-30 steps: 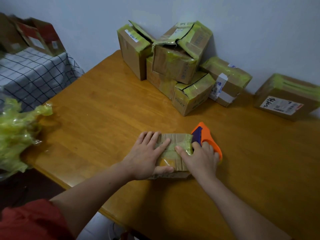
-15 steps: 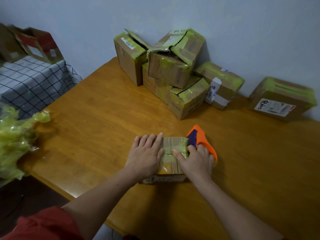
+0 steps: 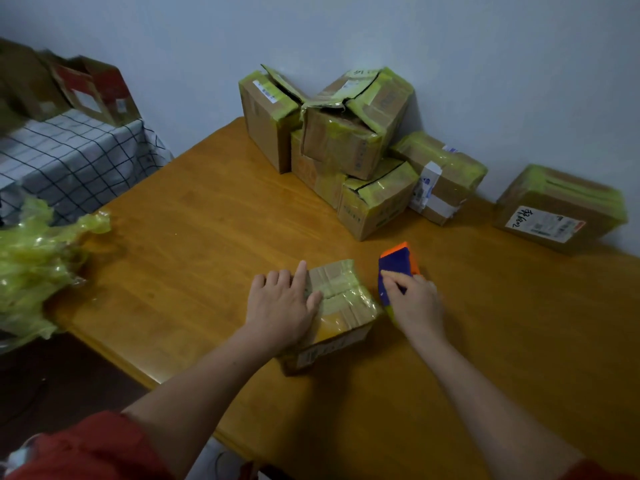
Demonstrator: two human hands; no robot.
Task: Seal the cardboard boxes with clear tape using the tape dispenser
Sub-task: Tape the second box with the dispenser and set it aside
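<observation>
A small cardboard box (image 3: 341, 299), its top covered in yellowish tape, lies on the wooden table (image 3: 194, 244) in front of me. My left hand (image 3: 280, 303) lies flat on the box's left half with straight fingers. Just right of the box stands the orange and blue tape dispenser (image 3: 398, 265). My right hand (image 3: 414, 299) grips the dispenser from the near side, its fingers curled over the blue part. The dispenser's lower part is hidden behind that hand.
A heap of taped cardboard boxes (image 3: 346, 147) stands against the wall at the back. One flat box with a label (image 3: 557, 209) lies at the far right. Crumpled yellow-green tape waste (image 3: 38, 258) hangs over the table's left edge. A checked cloth (image 3: 69, 154) covers furniture at left.
My right hand has come off the box's top and moved right with the dispenser, which now stands clear of the box. My left hand stays pressed on the box.
</observation>
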